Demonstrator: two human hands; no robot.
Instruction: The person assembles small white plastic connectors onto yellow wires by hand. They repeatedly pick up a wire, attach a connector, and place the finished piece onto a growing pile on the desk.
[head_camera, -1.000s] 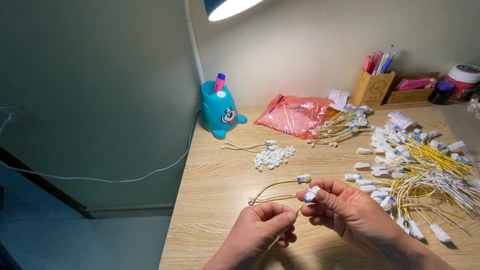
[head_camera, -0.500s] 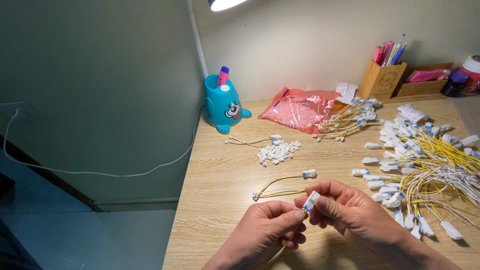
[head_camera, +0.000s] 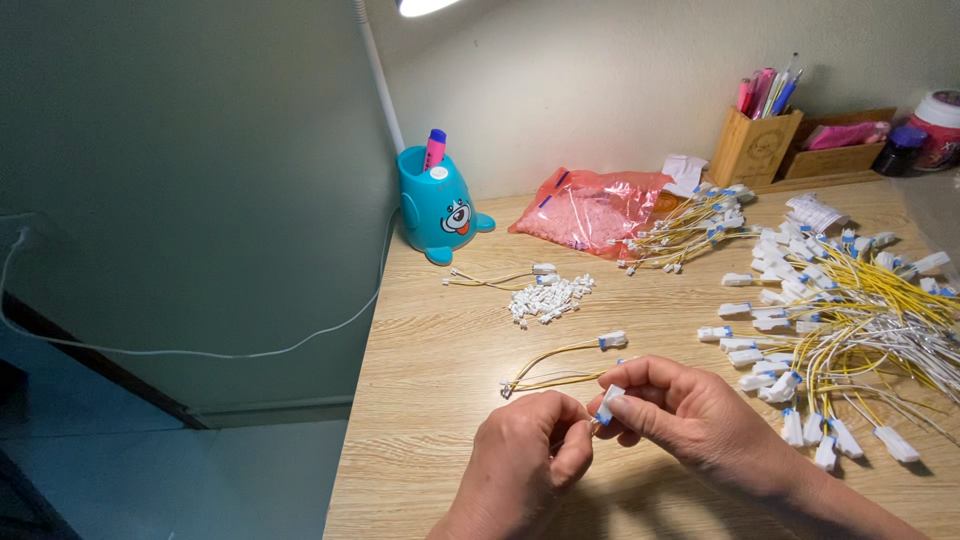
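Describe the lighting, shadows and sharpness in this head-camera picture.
Head view: a desk lamp at the top edge lights the wooden desk warmly and blows out to white; the area left of the desk stays dim. Soft shadows lie under the left hand and right hand. The yellow wire pile is sharp, with no motion blur.
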